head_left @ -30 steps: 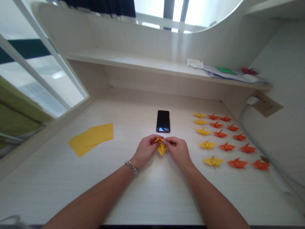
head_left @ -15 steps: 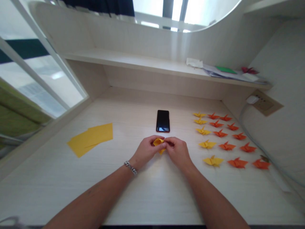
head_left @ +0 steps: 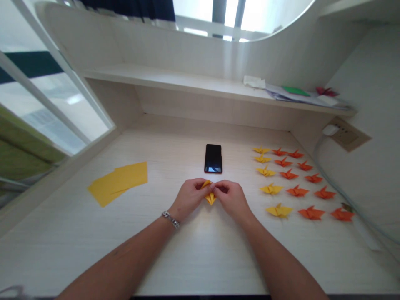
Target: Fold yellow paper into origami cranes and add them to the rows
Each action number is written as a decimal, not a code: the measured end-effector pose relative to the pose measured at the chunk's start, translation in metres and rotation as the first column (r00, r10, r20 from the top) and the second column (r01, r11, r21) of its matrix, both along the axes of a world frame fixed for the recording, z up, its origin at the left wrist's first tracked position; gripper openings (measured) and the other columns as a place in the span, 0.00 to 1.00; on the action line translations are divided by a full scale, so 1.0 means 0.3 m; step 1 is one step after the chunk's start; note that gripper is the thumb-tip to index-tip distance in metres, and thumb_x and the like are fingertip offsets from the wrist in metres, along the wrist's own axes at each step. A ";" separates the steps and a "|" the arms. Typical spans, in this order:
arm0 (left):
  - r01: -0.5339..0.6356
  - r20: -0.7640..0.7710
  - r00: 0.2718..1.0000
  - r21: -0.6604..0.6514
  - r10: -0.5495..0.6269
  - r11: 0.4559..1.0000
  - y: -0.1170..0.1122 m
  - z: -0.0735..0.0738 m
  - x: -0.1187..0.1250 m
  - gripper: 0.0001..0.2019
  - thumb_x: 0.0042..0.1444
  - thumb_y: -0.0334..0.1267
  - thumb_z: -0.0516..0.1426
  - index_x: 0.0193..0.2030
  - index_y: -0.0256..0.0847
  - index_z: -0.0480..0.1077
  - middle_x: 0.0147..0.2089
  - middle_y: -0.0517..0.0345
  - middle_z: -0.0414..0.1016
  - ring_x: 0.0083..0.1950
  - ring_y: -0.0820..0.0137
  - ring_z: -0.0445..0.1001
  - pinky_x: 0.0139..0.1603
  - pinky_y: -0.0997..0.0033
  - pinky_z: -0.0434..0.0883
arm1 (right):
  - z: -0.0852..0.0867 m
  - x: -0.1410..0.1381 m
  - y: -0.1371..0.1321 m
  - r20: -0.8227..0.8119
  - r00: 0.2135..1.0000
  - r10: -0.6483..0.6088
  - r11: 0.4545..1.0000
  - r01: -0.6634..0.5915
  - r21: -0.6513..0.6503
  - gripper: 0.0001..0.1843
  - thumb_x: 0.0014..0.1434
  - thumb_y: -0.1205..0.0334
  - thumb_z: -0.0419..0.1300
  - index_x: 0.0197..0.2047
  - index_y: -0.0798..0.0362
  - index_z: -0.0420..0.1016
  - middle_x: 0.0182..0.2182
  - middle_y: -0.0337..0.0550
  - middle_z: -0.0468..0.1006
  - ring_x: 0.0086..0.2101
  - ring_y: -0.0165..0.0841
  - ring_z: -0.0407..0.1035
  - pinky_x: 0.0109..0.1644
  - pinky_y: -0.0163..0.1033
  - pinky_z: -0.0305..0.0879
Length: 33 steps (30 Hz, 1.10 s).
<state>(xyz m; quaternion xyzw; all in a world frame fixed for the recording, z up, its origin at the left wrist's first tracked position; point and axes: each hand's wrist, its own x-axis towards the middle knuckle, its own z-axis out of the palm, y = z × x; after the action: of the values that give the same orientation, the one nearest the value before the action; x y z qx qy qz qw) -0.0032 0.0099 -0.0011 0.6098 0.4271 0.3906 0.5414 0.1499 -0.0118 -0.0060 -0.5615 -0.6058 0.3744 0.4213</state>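
A pale built-in desk point(head_left: 175, 137), a shelf point(head_left: 171, 78) bearing papers point(head_left: 290, 98), a wall socket point(head_left: 351, 136) and a rounded mirror point(head_left: 265, 18) mark a study nook, apparently in a home or dormitory.

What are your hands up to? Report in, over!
Left hand and right hand: both pinching folded yellow paper. Paper partly hidden, point toward wearer. Black phone just beyond, apart from both.

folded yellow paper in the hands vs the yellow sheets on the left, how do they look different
The folded yellow paper is creased to a point; the yellow sheets look flat. The folded yellow paper is between the left hand and right hand, while the yellow sheets overlap, untouched, on the desk. The folded yellow paper looks smaller than the yellow sheets. Both are yellow.
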 end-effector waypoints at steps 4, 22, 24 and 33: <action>-0.034 0.001 0.999 0.024 0.034 0.999 -0.005 0.017 0.002 0.13 0.47 0.45 0.61 0.35 0.37 0.76 0.33 0.54 0.78 0.35 0.65 0.75 0.36 0.70 0.70 | 0.001 0.003 0.000 -0.002 1.000 0.029 0.999 -0.029 -0.026 0.09 0.53 0.60 0.58 0.34 0.52 0.80 0.29 0.43 0.81 0.31 0.36 0.74 0.36 0.38 0.69; -0.008 0.156 0.988 -0.063 0.018 0.998 0.009 0.024 -0.004 0.14 0.49 0.44 0.60 0.39 0.37 0.75 0.40 0.51 0.78 0.39 0.64 0.75 0.41 0.67 0.71 | -0.002 0.012 0.006 -0.046 0.999 0.002 0.999 -0.004 -0.053 0.09 0.51 0.60 0.60 0.34 0.53 0.80 0.29 0.43 0.81 0.30 0.36 0.74 0.35 0.38 0.69; 0.040 0.156 0.987 -0.065 -0.029 0.997 0.008 0.022 -0.005 0.16 0.47 0.42 0.62 0.41 0.36 0.74 0.41 0.50 0.78 0.41 0.63 0.75 0.43 0.65 0.71 | -0.002 0.012 0.008 -0.056 0.997 -0.046 0.999 0.046 -0.009 0.09 0.52 0.60 0.60 0.34 0.53 0.79 0.29 0.43 0.81 0.30 0.36 0.74 0.35 0.38 0.69; -0.003 0.147 0.989 -0.088 0.016 0.996 0.014 -0.013 0.002 0.14 0.46 0.37 0.62 0.40 0.35 0.74 0.39 0.51 0.78 0.39 0.65 0.75 0.41 0.67 0.71 | 0.016 0.000 -0.006 -0.016 0.996 -0.085 0.991 0.086 0.106 0.09 0.54 0.60 0.58 0.36 0.52 0.78 0.31 0.42 0.80 0.31 0.34 0.73 0.37 0.38 0.69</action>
<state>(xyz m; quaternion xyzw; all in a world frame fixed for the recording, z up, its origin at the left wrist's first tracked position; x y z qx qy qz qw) -0.0027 0.0140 -0.0050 0.5529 0.4053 0.4182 0.5959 0.1500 -0.0135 -0.0013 -0.5616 -0.5979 0.3263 0.4697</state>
